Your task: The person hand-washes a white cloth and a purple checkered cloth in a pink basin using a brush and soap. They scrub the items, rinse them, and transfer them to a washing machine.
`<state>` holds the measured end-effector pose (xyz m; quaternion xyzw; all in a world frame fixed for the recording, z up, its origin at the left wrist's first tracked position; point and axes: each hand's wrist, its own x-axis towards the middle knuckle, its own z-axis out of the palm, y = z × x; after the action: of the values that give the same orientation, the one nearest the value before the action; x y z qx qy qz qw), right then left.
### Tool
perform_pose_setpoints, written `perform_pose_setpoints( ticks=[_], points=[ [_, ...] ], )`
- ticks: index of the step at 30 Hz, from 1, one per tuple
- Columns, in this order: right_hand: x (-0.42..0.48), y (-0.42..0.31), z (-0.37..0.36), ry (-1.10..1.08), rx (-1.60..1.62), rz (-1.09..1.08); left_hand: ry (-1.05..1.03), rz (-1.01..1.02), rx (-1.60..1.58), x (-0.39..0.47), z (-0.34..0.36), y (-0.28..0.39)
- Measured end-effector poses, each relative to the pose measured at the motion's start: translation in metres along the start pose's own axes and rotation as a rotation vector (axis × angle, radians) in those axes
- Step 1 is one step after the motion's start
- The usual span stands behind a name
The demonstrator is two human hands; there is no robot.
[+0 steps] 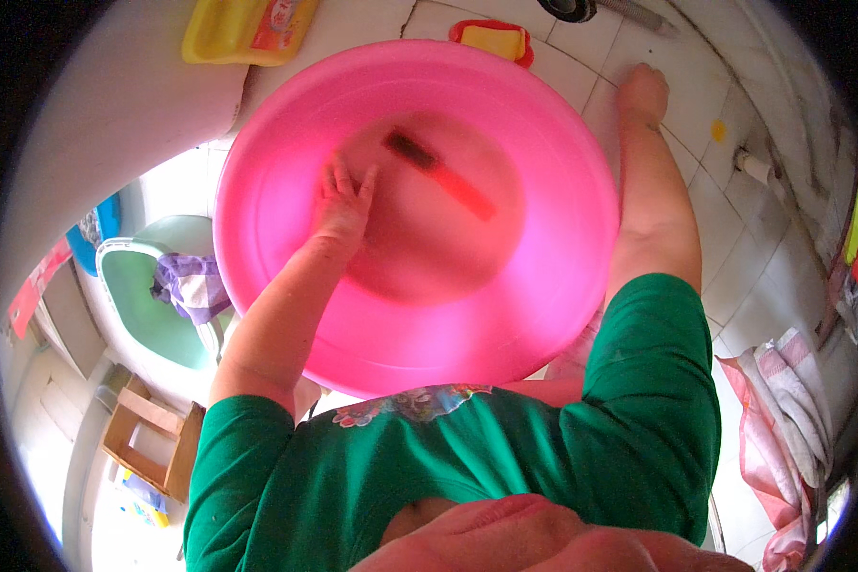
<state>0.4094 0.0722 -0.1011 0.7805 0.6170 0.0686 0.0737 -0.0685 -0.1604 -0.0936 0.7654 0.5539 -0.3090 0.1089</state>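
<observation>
A large round pink plastic basin (415,343) stands in front of me. Inside it lies what looks like a scrubbing brush (443,175), with a red handle and a dark head, blurred as if under cloudy water. My left hand (344,196) reaches into the basin's left side, fingers spread and holding nothing, apart from the brush. Beyond the basin's right rim, my right hand (643,93) is out over the tiles with its fingers curled. Whether anything is inside that hand is hidden.
A green tub (143,314) with a purple checked cloth (189,286) stands left. Ahead are a yellow container (222,32) and a red dish holding a yellow block (497,43). A wooden stool (146,440) is lower left; towels (779,415) hang lower right. A pipe stub (754,164) juts out right.
</observation>
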Motion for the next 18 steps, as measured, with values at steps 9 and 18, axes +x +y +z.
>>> perform_pose_setpoints(
  ticks=[9,18],
  points=[
    [-0.01,0.065,0.032,-0.141,0.748,0.468,-0.184,0.057,0.01,-0.003,-0.051,0.001],
    [-0.025,0.132,-0.005,-0.118,0.154,0.511,-0.29,0.118,0.414,0.0,-0.044,0.001]
  ],
)
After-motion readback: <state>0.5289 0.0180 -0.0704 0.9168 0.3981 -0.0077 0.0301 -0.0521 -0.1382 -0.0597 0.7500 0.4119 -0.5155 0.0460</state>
